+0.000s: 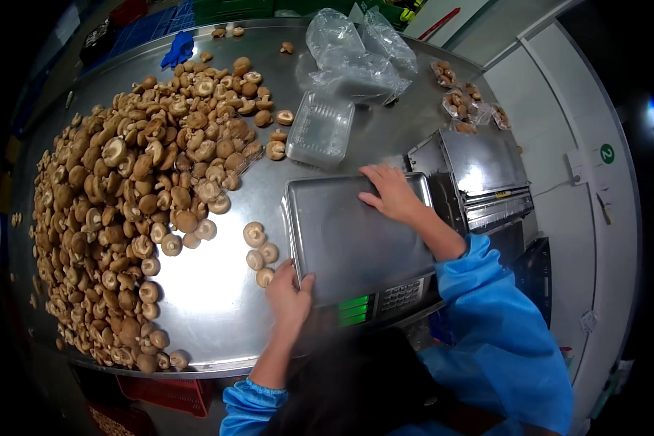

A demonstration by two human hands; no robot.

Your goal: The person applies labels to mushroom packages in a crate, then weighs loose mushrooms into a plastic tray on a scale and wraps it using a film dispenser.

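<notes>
A bench scale with a stainless steel pan (359, 240) lies before me, nothing on its surface but my hands. My left hand (289, 297) grips the pan's left rim near its front corner, thumb inside and fingers outside. Over the pan's far right part, my right hand (395, 193) has thumb and fingers apart and holds nothing; whether it presses on the metal I cannot tell. Several shiitake mushrooms (254, 234) sit just left of the pan. A clear plastic punnet (321, 128) stands beyond its far edge. Green displays (353, 310) glow on the scale's front beside a keypad (402, 294).
A large shiitake heap (114, 180) covers the left of the steel table (212, 289). Plastic-bagged punnets (354, 60) and a blue glove-like item (179, 49) lie at the back. A metal wrapping machine (485, 163) and wrapped mushroom packs (458, 103) stand right. Red crate (166, 392) below.
</notes>
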